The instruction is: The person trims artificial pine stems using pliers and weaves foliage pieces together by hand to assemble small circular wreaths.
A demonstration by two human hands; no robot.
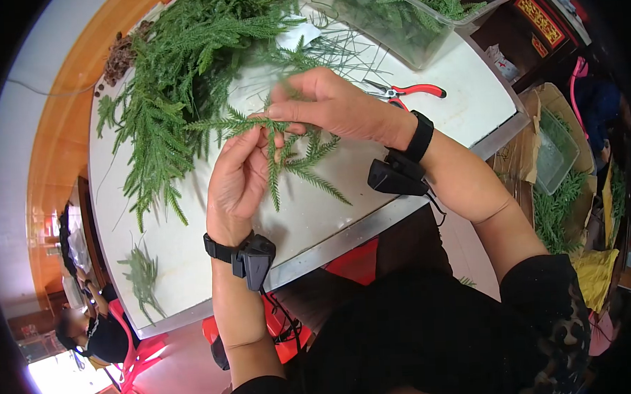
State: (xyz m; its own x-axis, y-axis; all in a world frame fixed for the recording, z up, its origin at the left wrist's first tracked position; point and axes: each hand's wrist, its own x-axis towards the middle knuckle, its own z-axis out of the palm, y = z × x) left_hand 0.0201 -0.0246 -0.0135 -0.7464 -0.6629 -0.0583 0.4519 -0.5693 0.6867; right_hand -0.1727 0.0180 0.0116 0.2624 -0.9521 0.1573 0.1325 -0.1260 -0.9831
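Note:
A branching green sprig with needle-like leaves is held between my two hands above the white table. My left hand pinches its stem from below, fingers curled around it. From the right, my right hand grips the same stem near the left fingertips; its index finger is blurred. Whether a wire is also between the fingers I cannot make out. A big heap of similar green sprigs lies to the left and beyond. Red-handled pliers rest beyond my right wrist, partly hidden by it.
Thin green wires are scattered near a white paper piece. A clear plastic bin of greenery stands at the back. One loose sprig lies front left. A cardboard box stands right; a seated person is lower left.

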